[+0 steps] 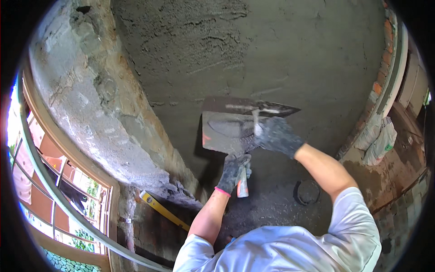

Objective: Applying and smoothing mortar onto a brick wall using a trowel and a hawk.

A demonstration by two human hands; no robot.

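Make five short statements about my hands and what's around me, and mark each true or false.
1. Your left hand holds a flat rectangular grey board. True.
2. Your right hand is bare. False: it wears a dark grey glove.
3. A long yellow spirit level is left of your left forearm. True.
4. Your right hand holds a brush. False: it holds a dark pointed metal trowel.
5. A crumpled whitish sack is on your right. True.

Readable text: none I can make out
Sack (pixel 379 144): white, bit of green print (pixel 389 147) on it, way too small to read
Spirit level (pixel 164 211): yellow, any markings are too tiny tbh
Hawk handle (pixel 242 183): pale with an orange-red patch, no letters I can read
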